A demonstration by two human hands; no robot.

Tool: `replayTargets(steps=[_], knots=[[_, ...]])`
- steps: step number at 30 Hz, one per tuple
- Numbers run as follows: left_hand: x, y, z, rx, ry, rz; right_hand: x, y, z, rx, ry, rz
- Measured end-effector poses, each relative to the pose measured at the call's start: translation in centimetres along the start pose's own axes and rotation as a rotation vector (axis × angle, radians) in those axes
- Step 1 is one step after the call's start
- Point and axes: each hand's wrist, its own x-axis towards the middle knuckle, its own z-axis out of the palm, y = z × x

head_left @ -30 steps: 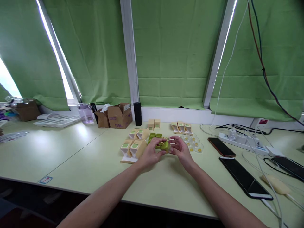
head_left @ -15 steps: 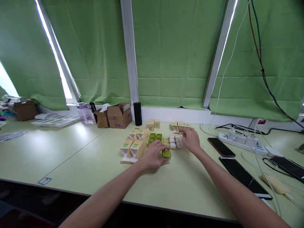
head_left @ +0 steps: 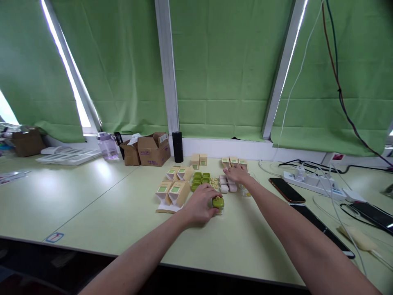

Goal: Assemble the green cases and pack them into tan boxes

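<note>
My left hand (head_left: 202, 205) is wrapped around a small clear container with a green lid (head_left: 218, 202), resting near the middle of the table. Beyond it sit several green lids (head_left: 201, 177) and small yellow pieces (head_left: 214, 183) in rows. My right hand (head_left: 238, 174) reaches over a group of pale pink blocks (head_left: 228, 188), fingers stretched out toward their back row; whether the fingertips touch one is too small to tell. Under my right wrist stands a clear container (head_left: 245, 191). Beige boxes with green labels (head_left: 174, 192) stand left of my left hand.
More beige boxes (head_left: 199, 159) stand at the back, beside a black cylinder (head_left: 177, 147). Cardboard cartons (head_left: 154, 149) and a purple bottle (head_left: 107, 146) are at the back left. To the right lie phones (head_left: 287, 189), a power strip (head_left: 310, 183) and cables.
My right hand has moved left from near the back boxes to over the pink blocks. A clear container now shows under its wrist. My left hand keeps hold of the green-lidded container.
</note>
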Motion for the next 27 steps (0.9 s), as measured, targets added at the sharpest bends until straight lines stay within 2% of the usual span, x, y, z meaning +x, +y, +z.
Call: replayTargets(steps=[6, 12, 17, 22, 24, 27], knots=[[0.0, 0.2, 0.1, -0.002, -0.027, 0.022, 0.8, -0.6, 0.2, -0.019, -0.065, 0.035], [-0.1, 0.3, 0.0, 0.03, -0.043, 0.037, 0.9, -0.8, 0.1, -0.033, -0.005, -0.015], [0.0, 0.0, 0.1, -0.011, 0.025, 0.046, -1.0, -1.3, -0.6, -0.021, 0.199, -0.167], [0.3, -0.7, -0.2, -0.183, 0.216, -0.104, -5.2, -2.3, -0.7, -0.001, 0.43, -0.261], [0.5, -0.9, -0.5, -0.312, 0.269, -0.182, -7.5, -2.7, -0.5, 0.035, 0.625, -0.377], [0.9, -1.2, -0.8, -0.57, 0.317, -0.272, -11.1, -3.1, -0.2, 0.064, 0.835, -0.535]])
